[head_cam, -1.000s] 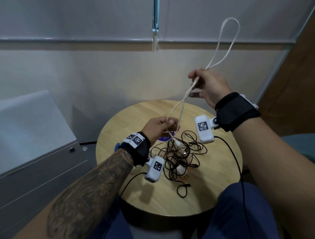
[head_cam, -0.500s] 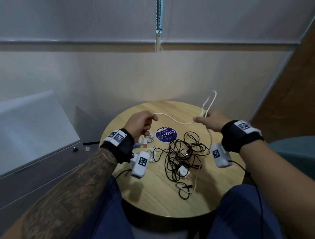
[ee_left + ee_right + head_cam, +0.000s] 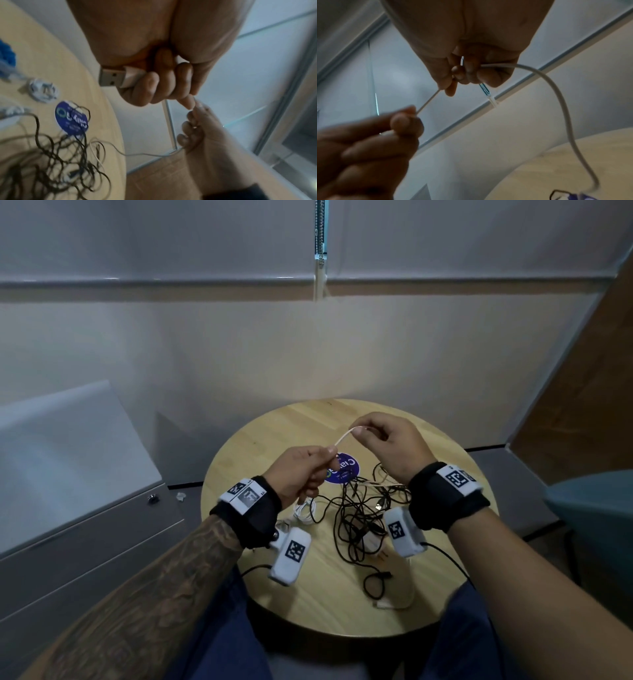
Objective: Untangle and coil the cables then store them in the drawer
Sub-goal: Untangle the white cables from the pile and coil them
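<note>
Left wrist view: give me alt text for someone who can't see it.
The left hand grips the white cable's USB plug, while the right hand pinches the white cable close by. Below, tangled black cables lie on the round wooden table.

Both forearms are bare; the left forearm [image 3: 164, 587] carries dense dark tattoo work up to the wrist. Each wrist wears a wide black strap: the left strap [image 3: 255, 510] and the right strap [image 3: 445, 498] each bear white tags printed with black square-pattern markers. A white camera box [image 3: 291, 554] with a black marker hangs under the left wrist, another white box [image 3: 402, 530] under the right. A thin black cable [image 3: 452, 559] runs from each box. Dark blue trousers [image 3: 212, 642] cover the legs.
</note>
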Action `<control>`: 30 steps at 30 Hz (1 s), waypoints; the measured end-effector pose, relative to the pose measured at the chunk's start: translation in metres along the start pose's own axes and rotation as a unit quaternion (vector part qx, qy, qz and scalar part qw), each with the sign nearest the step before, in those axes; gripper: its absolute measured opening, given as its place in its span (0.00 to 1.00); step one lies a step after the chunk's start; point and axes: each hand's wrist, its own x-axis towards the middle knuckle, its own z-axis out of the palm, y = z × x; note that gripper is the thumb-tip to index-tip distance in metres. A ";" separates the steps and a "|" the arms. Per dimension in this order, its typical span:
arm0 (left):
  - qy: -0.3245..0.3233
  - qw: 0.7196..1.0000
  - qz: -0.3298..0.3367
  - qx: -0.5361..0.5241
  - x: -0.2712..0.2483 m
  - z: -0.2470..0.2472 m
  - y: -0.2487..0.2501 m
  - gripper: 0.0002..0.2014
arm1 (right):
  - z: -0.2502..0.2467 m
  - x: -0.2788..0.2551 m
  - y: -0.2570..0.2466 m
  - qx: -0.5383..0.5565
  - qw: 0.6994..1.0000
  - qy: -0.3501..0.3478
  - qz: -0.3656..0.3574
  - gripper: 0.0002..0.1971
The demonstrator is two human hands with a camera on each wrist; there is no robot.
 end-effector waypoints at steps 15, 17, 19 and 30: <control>0.081 0.958 0.091 -0.259 0.008 -0.008 0.015 0.11 | 0.059 -0.056 0.024 -0.107 0.984 -0.145 -0.008 0.13; 0.092 0.956 0.084 -0.266 0.010 -0.011 0.008 0.08 | 0.060 -0.059 0.022 -0.144 0.978 -0.149 -0.031 0.12; 0.103 0.958 0.083 -0.253 0.011 -0.012 0.002 0.07 | 0.058 -0.062 0.018 -0.161 0.977 -0.135 -0.047 0.13; 0.002 0.991 0.119 0.068 -0.005 0.004 -0.010 0.16 | 0.023 -0.044 -0.018 0.012 0.999 -0.029 -0.018 0.08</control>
